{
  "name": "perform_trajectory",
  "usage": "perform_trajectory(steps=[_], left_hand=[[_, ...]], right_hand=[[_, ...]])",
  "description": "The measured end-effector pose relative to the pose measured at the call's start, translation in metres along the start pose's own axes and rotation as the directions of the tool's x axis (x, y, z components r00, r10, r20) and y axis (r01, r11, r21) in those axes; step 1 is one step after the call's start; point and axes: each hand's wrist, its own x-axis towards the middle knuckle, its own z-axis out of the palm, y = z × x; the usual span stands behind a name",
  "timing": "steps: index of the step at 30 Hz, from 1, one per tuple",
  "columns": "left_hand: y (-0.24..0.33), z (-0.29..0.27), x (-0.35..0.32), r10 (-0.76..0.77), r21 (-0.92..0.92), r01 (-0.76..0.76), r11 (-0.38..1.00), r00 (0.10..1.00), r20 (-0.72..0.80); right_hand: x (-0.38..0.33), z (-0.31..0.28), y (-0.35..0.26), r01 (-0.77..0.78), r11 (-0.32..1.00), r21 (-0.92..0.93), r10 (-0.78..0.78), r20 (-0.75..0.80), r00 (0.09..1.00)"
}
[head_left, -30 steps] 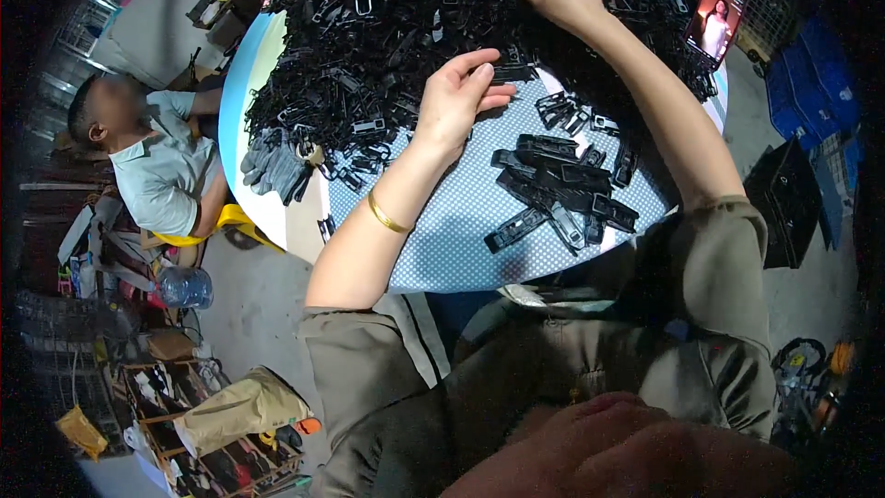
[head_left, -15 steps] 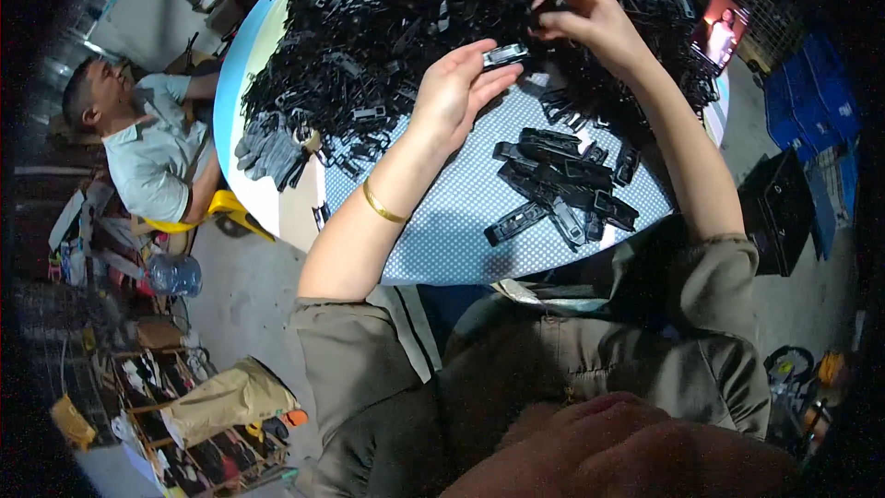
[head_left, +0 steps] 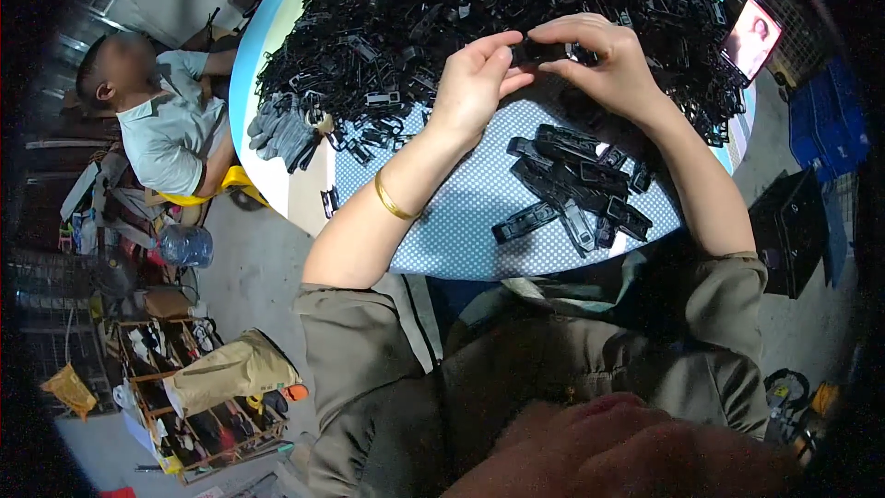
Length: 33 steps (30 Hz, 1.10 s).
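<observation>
One bare left hand (head_left: 466, 92) and one bare right hand (head_left: 610, 63) pinch a small black plastic piece (head_left: 533, 50) between their fingertips, its outline mostly hidden and blending into the heap of black plastic parts (head_left: 424, 28) beyond, which the far edge cuts off. Nearer, elongated black plastic clips (head_left: 573, 169) overlap on the white-dotted, blue-grey worktop (head_left: 438, 231); left lie grey knit gloves (head_left: 284, 132).

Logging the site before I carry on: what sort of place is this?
Likely a small workshop or storeroom: a heap of small black parts covers much of the table, with blue containers and a large clear water jug on the grey floor around it.
</observation>
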Motion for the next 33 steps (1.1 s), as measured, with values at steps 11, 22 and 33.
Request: perform_trajectory(steps=[11, 22, 33], left_hand=[[0.005, -0.003, -0.001, 0.009, -0.087, -0.008, 0.996, 1.000, 0.003], [0.016, -0.004, 0.000, 0.148, -0.061, -0.139, 0.988, 0.970, 0.194], [0.022, -0.004, -0.022, -0.145, 0.553, -0.224, 0.803, 0.826, 0.545]], right_hand=[[-0.006, 0.018, 0.004, -0.226, 0.929, 0.292, 0.218, 0.061, 0.974], [-0.007, -0.010, 0.002, -0.477, 0.781, 0.402, 0.405, 0.254, 0.878], [-0.097, -0.074, -0.081, -0.276, 0.958, -0.081, 0.288, 0.309, 0.907]])
